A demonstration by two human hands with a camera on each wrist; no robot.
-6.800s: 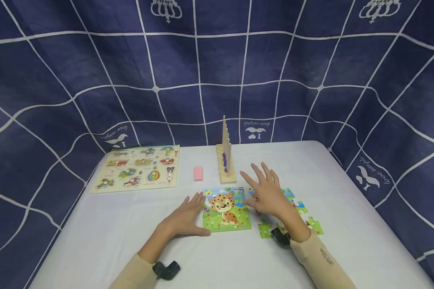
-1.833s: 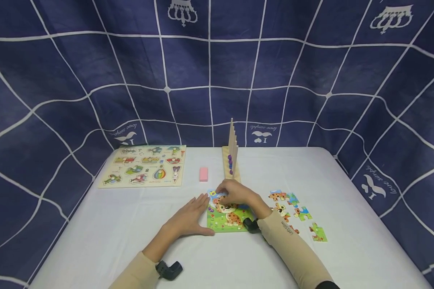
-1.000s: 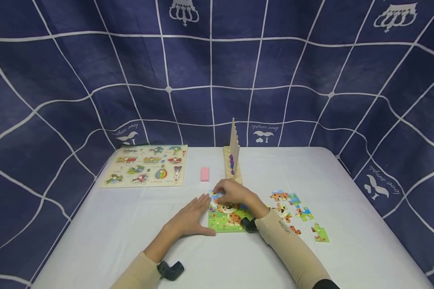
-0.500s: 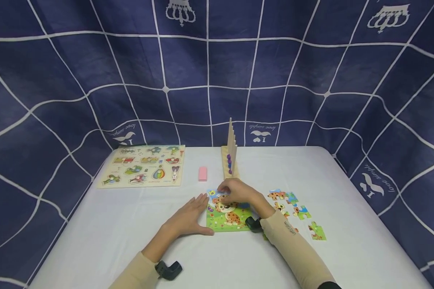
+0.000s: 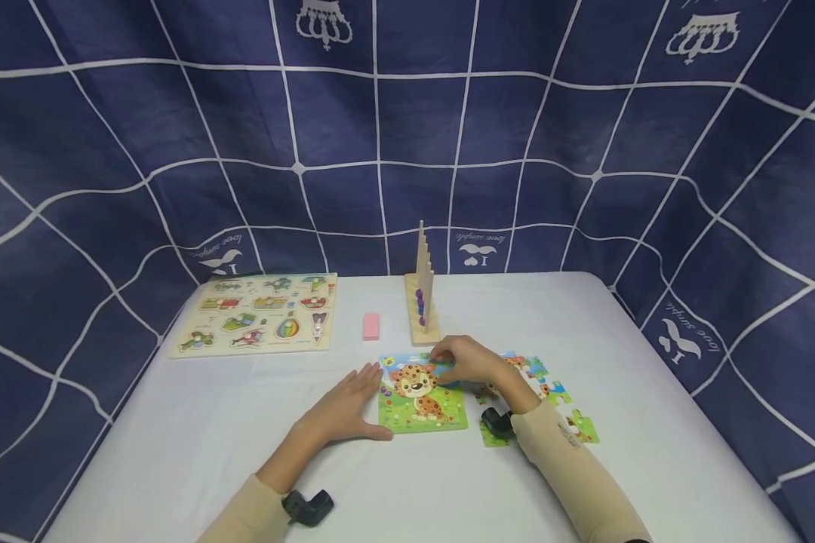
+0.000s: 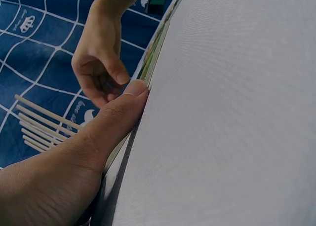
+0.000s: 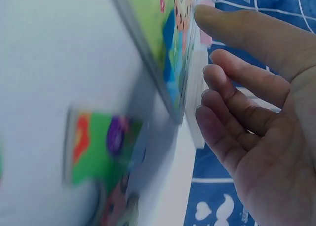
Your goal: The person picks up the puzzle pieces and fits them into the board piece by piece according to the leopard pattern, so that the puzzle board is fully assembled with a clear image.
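Note:
A square jigsaw puzzle with a spotted leopard cub on grass lies on the white table in the head view. My left hand lies along its left side, fingers straight at the upper left edge, thumb by the lower left corner. In the left wrist view that thumb reaches the board's edge. My right hand is over the puzzle's upper right corner. In the right wrist view its fingers are loosely bent, with nothing between them and the thumb.
Several loose jigsaw pieces lie right of the puzzle, partly under the right forearm. Behind stand a wooden peg stand with purple and blue beads and a pink block. A vehicle peg puzzle board lies back left.
My right hand was over the loose pieces, then worked at the puzzle's upper left, and has now moved right to its upper right corner. The left hand stays at the left edge.

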